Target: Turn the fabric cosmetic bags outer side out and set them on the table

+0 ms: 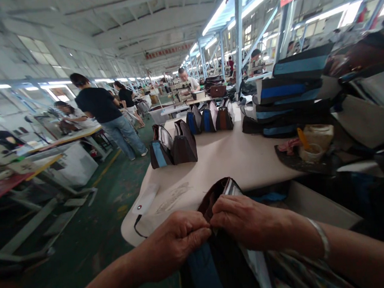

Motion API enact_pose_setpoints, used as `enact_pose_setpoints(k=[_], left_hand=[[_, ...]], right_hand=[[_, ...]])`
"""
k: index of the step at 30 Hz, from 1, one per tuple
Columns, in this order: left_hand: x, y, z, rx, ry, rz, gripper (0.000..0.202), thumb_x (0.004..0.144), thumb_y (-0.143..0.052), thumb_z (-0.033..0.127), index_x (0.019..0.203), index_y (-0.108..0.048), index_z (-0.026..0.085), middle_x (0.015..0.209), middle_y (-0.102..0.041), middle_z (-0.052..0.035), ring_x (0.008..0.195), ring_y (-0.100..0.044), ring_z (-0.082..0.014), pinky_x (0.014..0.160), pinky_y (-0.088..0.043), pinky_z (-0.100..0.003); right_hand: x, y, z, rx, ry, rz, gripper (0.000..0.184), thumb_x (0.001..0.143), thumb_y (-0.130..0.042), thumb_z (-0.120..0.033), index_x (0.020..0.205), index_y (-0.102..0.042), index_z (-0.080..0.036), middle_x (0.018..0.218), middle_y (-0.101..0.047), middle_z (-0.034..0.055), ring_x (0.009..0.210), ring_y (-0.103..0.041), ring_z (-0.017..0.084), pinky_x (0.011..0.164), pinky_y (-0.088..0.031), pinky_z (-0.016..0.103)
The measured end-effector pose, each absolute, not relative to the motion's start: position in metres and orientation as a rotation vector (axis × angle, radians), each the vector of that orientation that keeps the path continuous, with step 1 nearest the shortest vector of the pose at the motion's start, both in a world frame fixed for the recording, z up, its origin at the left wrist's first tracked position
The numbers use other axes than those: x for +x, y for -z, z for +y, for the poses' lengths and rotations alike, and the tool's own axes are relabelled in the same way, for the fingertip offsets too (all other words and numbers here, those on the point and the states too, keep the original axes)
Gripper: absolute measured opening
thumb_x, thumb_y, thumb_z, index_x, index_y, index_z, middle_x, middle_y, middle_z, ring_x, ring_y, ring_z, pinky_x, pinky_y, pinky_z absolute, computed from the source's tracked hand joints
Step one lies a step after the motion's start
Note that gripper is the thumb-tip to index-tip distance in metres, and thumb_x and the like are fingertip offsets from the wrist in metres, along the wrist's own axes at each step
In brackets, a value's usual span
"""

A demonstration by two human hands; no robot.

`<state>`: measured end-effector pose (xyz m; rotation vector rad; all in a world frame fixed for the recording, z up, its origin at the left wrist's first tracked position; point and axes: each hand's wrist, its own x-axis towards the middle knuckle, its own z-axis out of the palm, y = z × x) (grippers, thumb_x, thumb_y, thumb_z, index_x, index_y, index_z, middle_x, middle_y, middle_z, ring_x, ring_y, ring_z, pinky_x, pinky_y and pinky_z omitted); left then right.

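I have my left hand (170, 248) and right hand (248, 220) pinching the top edge of the dark bag with a blue panel (202, 276), fingers closed on it and almost meeting, its long axis running down toward me, just off the cream surface (215, 169).

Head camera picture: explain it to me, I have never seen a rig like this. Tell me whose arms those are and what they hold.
This one picture comes from a camera worn on a person's head, looking forward and down, so the forearms at the bottom are the wearer's own. The left hand and right hand both pinch the top edge of a dark bag with a blue panel. Beyond them is a cream work table, with upright bags standing on it and a stack of dark bags at its right. Further off, a co-worker in a black shirt stands in a long workshop.
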<state>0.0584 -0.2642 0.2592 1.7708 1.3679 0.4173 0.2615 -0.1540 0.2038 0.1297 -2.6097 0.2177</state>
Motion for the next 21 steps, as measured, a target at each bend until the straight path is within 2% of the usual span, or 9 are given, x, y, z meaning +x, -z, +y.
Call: enact_pose_setpoints(k=[4,10,13,16,18,21], left_hand=[[0.061,-0.264,-0.261,1.743,-0.394,1.314,0.040,0.101,-0.041,0.047,0.075,-0.044,0.018,0.076,-0.039,0.0029,0.073,-0.038,-0.0133,0.067,-0.031,-0.026],[0.061,-0.264,-0.258,1.674,-0.389,1.317,0.041,0.101,-0.043,0.049,0.078,-0.051,0.017,0.075,-0.038,0.0030,0.074,-0.037,-0.0137,0.068,-0.031,-0.026],[0.056,-0.262,-0.258,1.632,-0.379,1.349,0.038,0.100,-0.045,0.048,0.084,-0.058,0.016,0.077,-0.045,0.0025,0.075,-0.041,-0.0140,0.069,-0.032,-0.026],[0.053,-0.260,-0.258,1.635,-0.399,1.318,0.041,0.100,-0.046,0.050,0.079,-0.054,0.016,0.076,-0.042,0.0029,0.074,-0.039,-0.0132,0.068,-0.031,-0.026],[0.052,-0.260,-0.258,1.635,-0.409,1.296,0.042,0.099,-0.046,0.051,0.076,-0.049,0.017,0.075,-0.037,0.0035,0.072,-0.035,-0.0127,0.066,-0.030,-0.026],[0.053,-0.260,-0.258,1.665,-0.407,1.250,0.042,0.100,-0.044,0.051,0.075,-0.046,0.017,0.075,-0.036,0.0033,0.072,-0.034,-0.0131,0.065,-0.029,-0.027]], right_hand=[[0.255,-0.201,-0.152,0.190,-0.122,-2.637,0.016,0.093,-0.043,-0.004,0.092,-0.056,-0.012,0.089,-0.053,0.0086,0.077,-0.044,0.019,0.071,-0.042,0.032],[0.261,-0.219,-0.150,0.194,-0.151,-2.446,0.020,0.089,-0.037,-0.003,0.083,-0.051,-0.015,0.078,-0.048,0.0065,0.070,-0.041,0.020,0.062,-0.039,0.032],[0.272,-0.227,-0.146,0.063,-0.398,-2.383,0.017,0.094,-0.037,-0.006,0.090,-0.051,-0.016,0.082,-0.051,0.0058,0.077,-0.046,0.019,0.067,-0.043,0.031],[0.273,-0.220,-0.141,0.110,-0.677,-2.310,0.008,0.100,-0.048,-0.017,0.103,-0.055,-0.016,0.095,-0.057,0.0077,0.089,-0.053,0.017,0.078,-0.048,0.030],[0.267,-0.211,-0.140,0.178,-0.795,-2.269,0.012,0.098,-0.059,-0.024,0.107,-0.059,-0.016,0.102,-0.059,0.0093,0.095,-0.056,0.017,0.083,-0.049,0.031],[0.255,-0.198,-0.141,0.214,-1.010,-2.201,0.012,0.093,-0.068,-0.024,0.100,-0.063,-0.016,0.100,-0.062,0.0080,0.092,-0.061,0.015,0.082,-0.051,0.028]])
